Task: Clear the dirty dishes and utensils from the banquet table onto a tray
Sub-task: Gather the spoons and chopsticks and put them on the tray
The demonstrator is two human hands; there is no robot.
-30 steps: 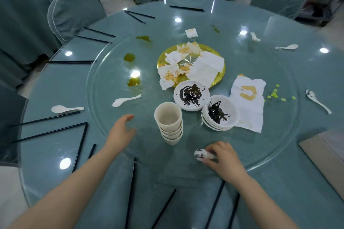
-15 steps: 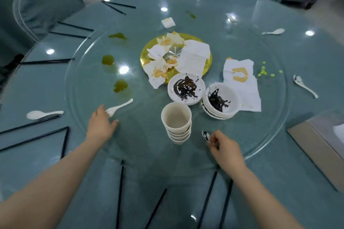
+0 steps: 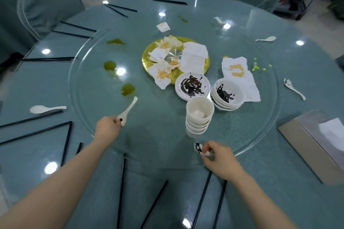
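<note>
Head view, looking down at a round teal banquet table point(image 3: 279, 182) with a glass turntable point(image 3: 96, 87): the left hand point(image 3: 107, 128) pinches the bowl end of a white ceramic soup spoon point(image 3: 128, 108) near the turntable's near-left edge, handle pointing away, probably because that end lay closest to reach. The right hand point(image 3: 221, 160) has its fingers curled round the handle of a second white spoon smeared with dark sauce point(image 3: 198, 148), seemingly so both can go together to the metal tray point(image 3: 297, 135) at near right. Stacked white cups point(image 3: 200, 113), sauce-streaked white bowls point(image 3: 227, 95), more spoons and black chopsticks point(image 3: 121, 189) remain on the table.
</note>
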